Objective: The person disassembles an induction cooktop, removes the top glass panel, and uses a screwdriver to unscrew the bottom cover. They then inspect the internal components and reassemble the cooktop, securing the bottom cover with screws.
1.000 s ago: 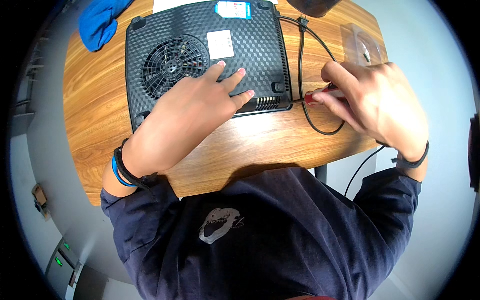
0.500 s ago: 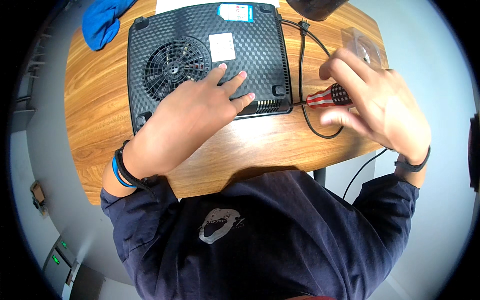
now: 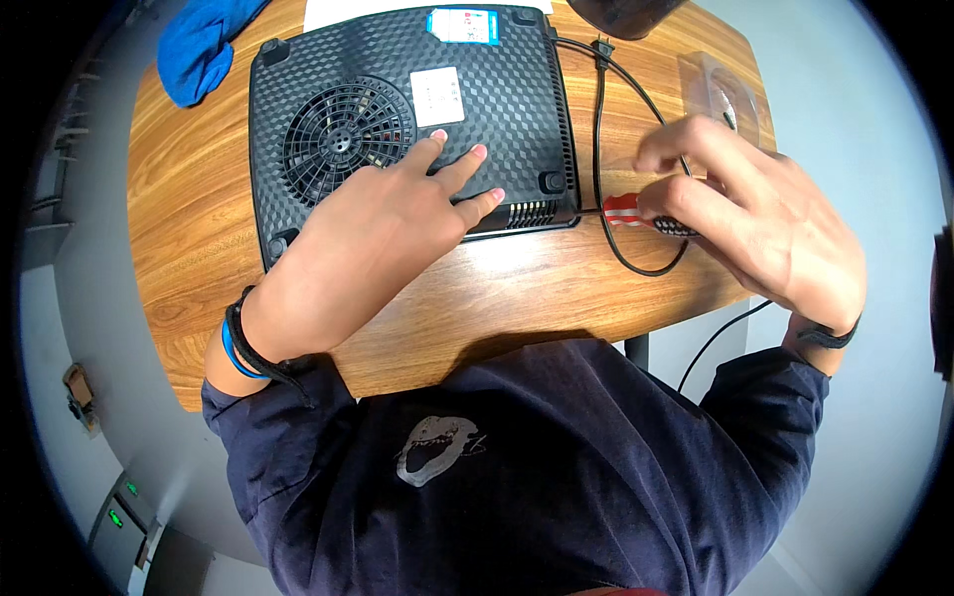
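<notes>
A black induction cooker [image 3: 512,109] lies bottom up on the wooden table, its round fan grille [image 3: 343,139] and corner feet facing up. Spread across its near part, my left hand [image 3: 348,243] rests flat with the fingers apart, below a white label. My right hand [image 3: 775,223] is closed around the handle of a screwdriver [image 3: 623,210], which is red and white striped with a dark starred end. Its shaft points left and meets the cooker's near right corner. The fingers hide part of the handle, and the tip cannot be made out.
A black power cord [image 3: 597,129] with a plug loops from the cooker past the screwdriver. At the right edge stands a clear plastic tray [image 3: 701,89] with small things in it. A blue cloth [image 3: 199,55] lies far left, and a dark round object [image 3: 621,12] stands at the back.
My right hand's fingers have curled over the screwdriver handle and turned, covering more of it. My left hand stays on the cooker, which appears shifted very slightly left.
</notes>
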`<state>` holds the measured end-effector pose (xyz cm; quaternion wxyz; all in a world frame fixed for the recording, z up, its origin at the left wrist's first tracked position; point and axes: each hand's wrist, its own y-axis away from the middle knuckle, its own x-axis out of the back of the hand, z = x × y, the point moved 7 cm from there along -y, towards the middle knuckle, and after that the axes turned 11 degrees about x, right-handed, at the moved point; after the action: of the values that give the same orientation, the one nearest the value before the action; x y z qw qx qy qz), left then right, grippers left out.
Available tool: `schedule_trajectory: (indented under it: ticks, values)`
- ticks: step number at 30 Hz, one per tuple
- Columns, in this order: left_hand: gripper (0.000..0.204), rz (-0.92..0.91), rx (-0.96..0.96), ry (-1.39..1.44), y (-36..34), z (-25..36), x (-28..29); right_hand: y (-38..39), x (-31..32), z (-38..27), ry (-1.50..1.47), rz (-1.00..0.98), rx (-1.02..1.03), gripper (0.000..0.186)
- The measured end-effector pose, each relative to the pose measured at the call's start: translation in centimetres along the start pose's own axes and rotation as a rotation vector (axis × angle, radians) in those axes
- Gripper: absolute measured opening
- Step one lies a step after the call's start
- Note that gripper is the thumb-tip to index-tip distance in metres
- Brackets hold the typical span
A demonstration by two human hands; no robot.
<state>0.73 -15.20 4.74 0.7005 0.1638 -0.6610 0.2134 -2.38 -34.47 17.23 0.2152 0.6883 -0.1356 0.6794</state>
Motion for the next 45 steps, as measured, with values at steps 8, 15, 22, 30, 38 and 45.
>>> schedule_trajectory:
  ticks: [8, 15, 22, 30, 38, 45]
  values:
    - [0.067, 0.008, -0.008, 0.008, -0.1, 0.1, 0.2, 0.7, -0.8, 0.5, 0.048, -0.249, -0.34, 0.035]
    - [0.075, 0.017, -0.015, -0.071, -0.1, -0.1, -0.6, -0.3, -0.2, 0.4, -0.074, -0.105, -0.023, 0.042]
    - [0.074, 0.028, -0.012, -0.048, 0.1, -0.1, -0.8, 0.5, -0.2, 1.2, -0.047, -0.124, -0.174, 0.048]
    - [0.08, 0.002, 0.012, -0.073, 0.0, -0.1, -0.6, 1.4, 0.1, 0.9, -0.075, -0.205, -0.185, 0.048]
    - [0.082, -0.008, 0.022, -0.077, 0.1, 0.0, -0.6, 1.1, -0.1, 0.3, -0.113, -0.066, -0.126, 0.03]
    - [0.077, 0.003, 0.013, -0.084, -0.1, 0.2, -0.3, 0.5, -1.1, -0.3, -0.058, -0.2, -0.234, 0.03]
